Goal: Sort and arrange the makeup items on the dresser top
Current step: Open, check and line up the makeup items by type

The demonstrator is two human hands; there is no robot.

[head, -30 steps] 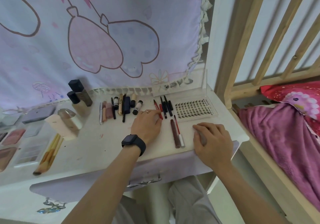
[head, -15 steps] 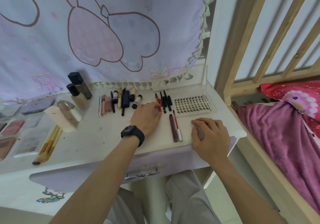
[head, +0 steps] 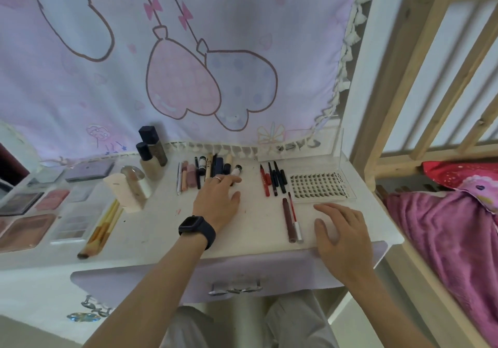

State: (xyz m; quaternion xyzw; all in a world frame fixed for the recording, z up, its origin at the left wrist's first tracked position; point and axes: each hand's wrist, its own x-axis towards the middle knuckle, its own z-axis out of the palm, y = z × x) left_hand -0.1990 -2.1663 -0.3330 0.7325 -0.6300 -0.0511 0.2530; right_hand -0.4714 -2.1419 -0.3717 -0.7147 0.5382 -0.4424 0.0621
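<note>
Head view: white dresser top (head: 161, 229) under a pink cartoon cloth (head: 80, 91). Palettes (head: 27, 229) lie at far left, lash tray (head: 319, 186) at back right. Left hand (head: 218, 202) is mid-top, palm down, fingers straight and flat, gripping nothing, tips touching the right end of the tube row (head: 191, 175). Right hand (head: 342, 229) rests palm down near the front edge, fingers loosely spread, holding nothing visible. Two bottles (head: 152, 148) stand back left, brushes (head: 102, 229) lie beside the palettes. Pencils (head: 273, 179) lie just left of the tray; two lip tubes (head: 291, 221) lie between the hands.
</note>
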